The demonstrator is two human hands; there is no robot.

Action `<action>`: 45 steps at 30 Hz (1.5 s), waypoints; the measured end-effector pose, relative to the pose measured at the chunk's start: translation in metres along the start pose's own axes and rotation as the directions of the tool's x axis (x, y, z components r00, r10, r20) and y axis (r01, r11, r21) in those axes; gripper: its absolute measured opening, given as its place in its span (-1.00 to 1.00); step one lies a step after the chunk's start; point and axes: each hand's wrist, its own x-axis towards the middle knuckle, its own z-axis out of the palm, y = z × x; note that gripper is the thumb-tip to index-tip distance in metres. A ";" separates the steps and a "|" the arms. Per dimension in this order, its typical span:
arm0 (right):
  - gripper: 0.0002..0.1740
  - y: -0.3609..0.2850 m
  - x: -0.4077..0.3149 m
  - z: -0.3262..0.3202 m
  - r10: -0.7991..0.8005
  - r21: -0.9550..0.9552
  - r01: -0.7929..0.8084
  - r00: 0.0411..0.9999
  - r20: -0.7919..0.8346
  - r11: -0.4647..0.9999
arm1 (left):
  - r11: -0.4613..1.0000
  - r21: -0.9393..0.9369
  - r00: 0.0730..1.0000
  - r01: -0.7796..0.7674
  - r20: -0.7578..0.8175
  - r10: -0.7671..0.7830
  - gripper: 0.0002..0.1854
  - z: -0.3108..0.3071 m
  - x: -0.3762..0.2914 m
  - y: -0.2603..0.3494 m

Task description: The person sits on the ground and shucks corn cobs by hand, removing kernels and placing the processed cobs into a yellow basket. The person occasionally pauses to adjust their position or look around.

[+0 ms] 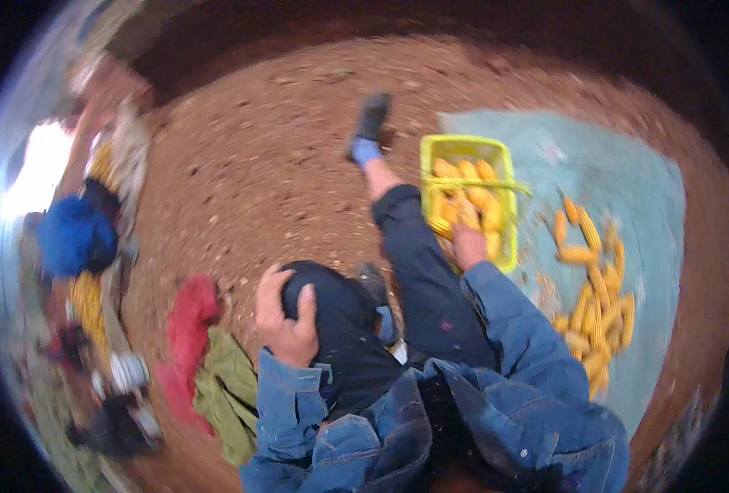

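Note:
My right hand (469, 246) reaches into the near end of a yellow-green plastic basket (512, 237), touching yellow corn cobs (491, 212) inside. Its fingertips are hidden, so whether they grip a cob does not show. A thin handle (472, 183) crosses the basket. My left hand (287, 320) rests on my bent left knee, holding nothing, with thumb and fingers apart. Beside the basket, more corn cobs (595, 326) lie in a loose heap on a pale blue sheet (651, 240).
My right leg (432, 277) stretches out alongside the basket over reddish bare soil (266, 160). Red cloth (189, 333) and an olive-green garment (229, 388) lie at my left. Farther left are a blurred blue bundle-like shape (75, 237) and yellow cobs (88, 308).

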 end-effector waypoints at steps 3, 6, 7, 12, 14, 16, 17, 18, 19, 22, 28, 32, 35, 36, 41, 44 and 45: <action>-0.59 0.018 0.021 0.045 0.049 -0.240 -0.018 0.991 0.124 0.971 | 1.000 0.005 1.000 0.023 -0.021 -0.023 -0.65 -0.005 -0.005 -0.009; -0.76 0.055 0.027 0.072 -0.039 -0.515 0.109 0.989 0.145 0.850 | 1.000 -0.009 0.998 0.007 -0.057 -0.007 -0.64 -0.011 -0.004 -0.008; -0.75 0.066 0.030 0.078 0.011 -0.411 0.050 0.989 0.145 0.910 | 1.000 0.008 0.998 0.016 -0.063 -0.015 -0.65 -0.012 -0.004 -0.005; -0.70 0.096 0.030 0.078 0.201 -0.246 -0.154 0.963 0.180 0.957 | 0.998 -0.012 0.993 0.059 -0.098 -0.060 -0.64 -0.017 -0.010 -0.009; -0.69 0.098 0.021 0.071 0.181 -0.167 -0.157 0.974 0.139 0.973 | 0.999 -0.027 0.995 0.043 -0.092 -0.045 -0.62 -0.017 -0.011 -0.011; -0.67 0.098 0.010 0.063 0.155 -0.054 -0.151 0.984 0.092 0.987 | 0.999 -0.028 0.997 0.030 -0.067 -0.032 -0.63 -0.015 -0.010 -0.012; -0.66 0.096 0.004 0.057 0.140 0.015 -0.141 0.988 0.068 0.990 | 0.999 -0.028 0.997 0.029 -0.077 -0.031 -0.63 -0.013 -0.010 -0.011; -0.66 0.093 -0.001 0.050 0.125 0.083 -0.129 0.991 0.046 0.988 | 0.998 -0.055 0.996 0.031 -0.086 -0.036 -0.62 -0.011 -0.009 -0.011; -0.65 0.087 -0.006 0.042 0.111 0.158 -0.113 0.994 0.021 0.981 | 0.998 -0.052 0.996 0.044 -0.072 -0.047 -0.62 -0.010 -0.008 -0.010; -0.62 0.054 -0.013 0.004 0.085 0.405 -0.046 0.993 -0.078 0.913 | 0.997 -0.070 0.999 0.030 -0.026 -0.031 -0.62 -0.002 -0.001 -0.010; -0.55 -0.079 0.020 -0.093 -0.054 0.690 0.083 0.997 -0.064 0.719 | 0.999 -0.007 0.983 0.039 0.180 -0.037 -0.66 0.015 0.026 -0.002; -0.56 -0.140 0.052 -0.106 -0.437 0.279 0.370 0.868 0.235 0.886 | 0.997 0.065 0.875 0.050 0.477 -0.075 -0.64 0.024 0.051 -0.001; -0.61 -0.153 0.065 -0.095 -0.521 0.036 0.532 0.810 0.269 0.846 | 0.997 0.071 0.866 -0.015 0.500 -0.022 -0.69 0.033 0.065 -0.006; -0.62 -0.152 0.067 -0.090 -0.476 -0.035 0.509 0.825 0.306 0.860 | 0.997 0.077 0.848 -0.021 0.529 -0.023 -0.70 0.038 0.070 -0.008; -0.63 -0.129 0.051 -0.082 -0.488 0.107 0.478 0.866 0.112 0.872 | 0.996 0.081 0.886 -0.030 0.464 -0.011 -0.72 0.056 0.077 -0.015; -0.64 -0.121 0.041 -0.081 -0.486 0.150 0.480 0.874 0.003 0.864 | 0.999 0.045 0.886 -0.003 0.463 -0.018 -0.73 0.059 0.076 -0.010; -0.64 -0.121 0.039 -0.081 -0.470 0.185 0.462 0.883 -0.001 0.867 | 0.999 0.033 0.891 0.003 0.453 -0.018 -0.73 0.060 0.076 -0.008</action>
